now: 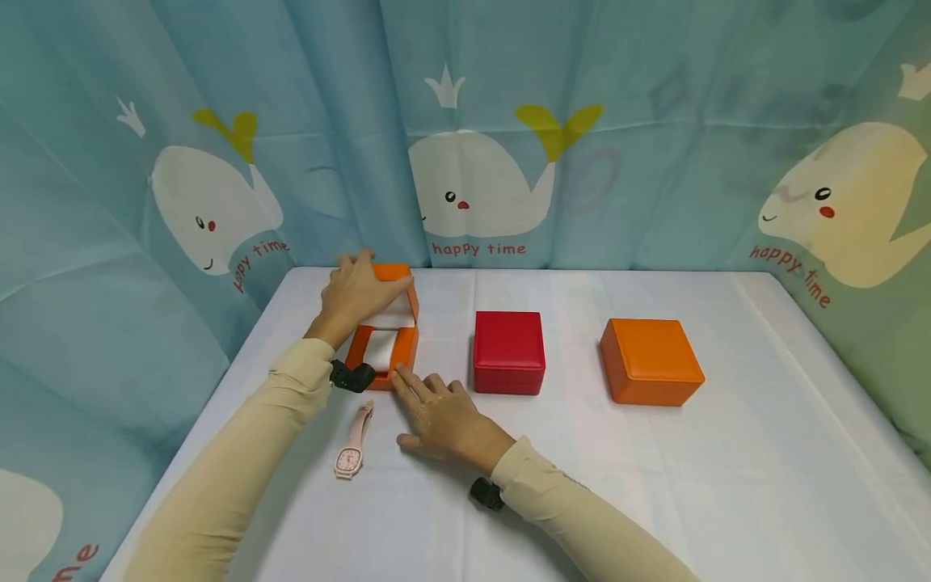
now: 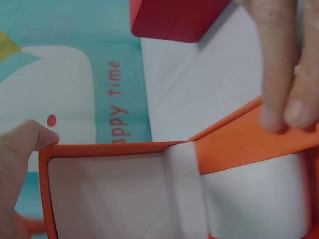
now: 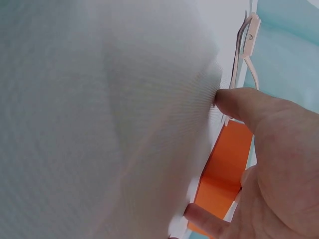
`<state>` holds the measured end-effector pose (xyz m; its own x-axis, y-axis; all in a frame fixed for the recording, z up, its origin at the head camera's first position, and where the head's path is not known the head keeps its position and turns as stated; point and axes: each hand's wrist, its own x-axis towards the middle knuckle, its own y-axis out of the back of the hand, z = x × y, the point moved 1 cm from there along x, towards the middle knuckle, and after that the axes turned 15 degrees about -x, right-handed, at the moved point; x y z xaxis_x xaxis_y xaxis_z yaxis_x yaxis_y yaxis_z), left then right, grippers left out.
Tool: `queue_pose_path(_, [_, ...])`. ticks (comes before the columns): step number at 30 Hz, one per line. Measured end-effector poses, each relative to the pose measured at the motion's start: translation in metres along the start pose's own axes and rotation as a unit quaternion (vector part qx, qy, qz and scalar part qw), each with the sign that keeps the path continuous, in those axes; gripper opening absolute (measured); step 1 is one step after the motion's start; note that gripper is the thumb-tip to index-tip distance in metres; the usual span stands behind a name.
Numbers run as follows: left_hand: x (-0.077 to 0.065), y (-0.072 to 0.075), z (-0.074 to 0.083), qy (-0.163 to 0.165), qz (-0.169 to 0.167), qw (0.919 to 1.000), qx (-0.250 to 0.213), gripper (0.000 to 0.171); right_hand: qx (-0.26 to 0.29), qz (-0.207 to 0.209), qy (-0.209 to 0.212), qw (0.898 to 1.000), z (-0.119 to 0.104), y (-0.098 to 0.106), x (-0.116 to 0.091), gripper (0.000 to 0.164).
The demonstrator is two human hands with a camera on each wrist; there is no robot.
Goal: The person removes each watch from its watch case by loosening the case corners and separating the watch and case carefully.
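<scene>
An orange watch box (image 1: 405, 357) stands with its lid raised at the back left of the table, a white cushion (image 1: 381, 351) inside. My left hand (image 1: 358, 289) holds the raised lid, its thumb on the lid's edge in the left wrist view. Fingers of my right hand (image 1: 445, 417) reach the box base's front right corner, fairly straight; the left wrist view has two fingertips (image 2: 299, 112) against the orange rim. A pink wristwatch (image 1: 350, 453) lies on the cloth in front of the box, between my forearms.
A closed red box (image 1: 508, 353) sits right of the open one, and a closed orange box (image 1: 652, 361) farther right. White cloth (image 1: 727, 485) covers the table. A blue whale-print curtain (image 1: 640, 202) hangs behind and along the sides.
</scene>
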<state>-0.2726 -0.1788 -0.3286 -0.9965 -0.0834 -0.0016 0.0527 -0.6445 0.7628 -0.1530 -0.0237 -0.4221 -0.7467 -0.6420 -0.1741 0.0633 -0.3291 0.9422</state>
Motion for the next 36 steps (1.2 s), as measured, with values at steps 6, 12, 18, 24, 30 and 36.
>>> queue_pose_path(6, [0.008, 0.012, 0.013, 0.018, -0.078, 0.9965, 0.026, 0.086, 0.016, 0.000, -0.003, 1.000, 0.001, 0.001, 0.000, 0.089])
queue_pose_path(12, [0.011, 0.026, 0.023, 0.065, -0.155, 0.9845, 0.048, 0.093, 0.021, -0.006, 0.001, 1.000, -0.001, -0.001, 0.002, 0.091])
queue_pose_path(18, [0.014, 0.030, 0.027, 0.093, -0.180, 0.9759, 0.083, 0.093, 0.020, -0.003, -0.002, 1.000, -0.001, -0.001, 0.003, 0.091])
queue_pose_path(24, [0.015, 0.031, 0.025, 0.101, -0.172, 0.9763, 0.084, 0.088, 0.014, -0.004, -0.004, 1.000, -0.001, 0.000, 0.003, 0.090])
queue_pose_path(30, [0.014, 0.029, 0.021, 0.089, -0.139, 0.9825, 0.087, 0.078, 0.010, -0.005, -0.003, 1.000, -0.002, 0.001, 0.004, 0.090])
queue_pose_path(36, [0.012, 0.024, 0.018, 0.072, -0.112, 0.9861, 0.100, 0.076, 0.021, 0.000, -0.005, 1.000, 0.000, -0.001, 0.003, 0.090])
